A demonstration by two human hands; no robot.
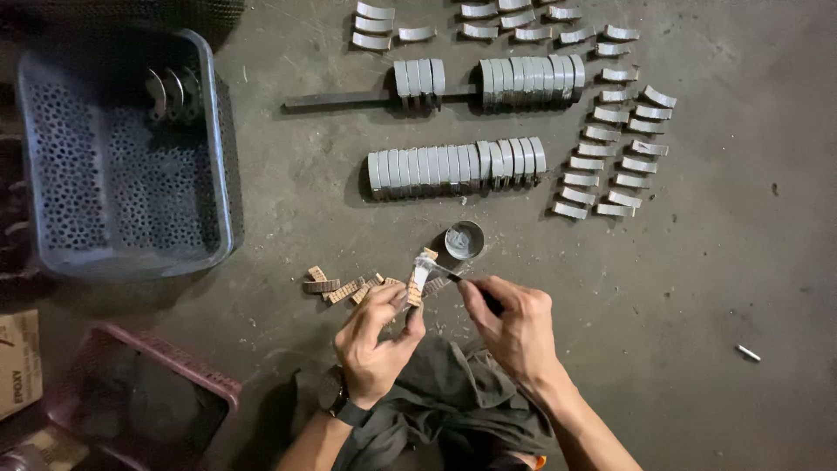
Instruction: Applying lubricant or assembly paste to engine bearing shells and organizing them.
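Observation:
My left hand (375, 336) holds a small curved metal piece with a brown lining strip (418, 277), pinched between thumb and fingers. In my right hand (514, 327) is a thin dark brush or stick (453, 276), its tip touching that piece. Just beyond the two hands stands a small round tin of grey paste (464, 239). A short row of brown lining strips (336, 286) lies on the floor left of my left hand.
Two long rows of curved grey metal shoes (453, 166) (527, 78) stand further out, with many single ones (615, 148) laid out to the right. A perforated blue-grey basket (222, 157) sits at left, a pink basket (187, 371) below it. A dark cloth (453, 392) covers my lap.

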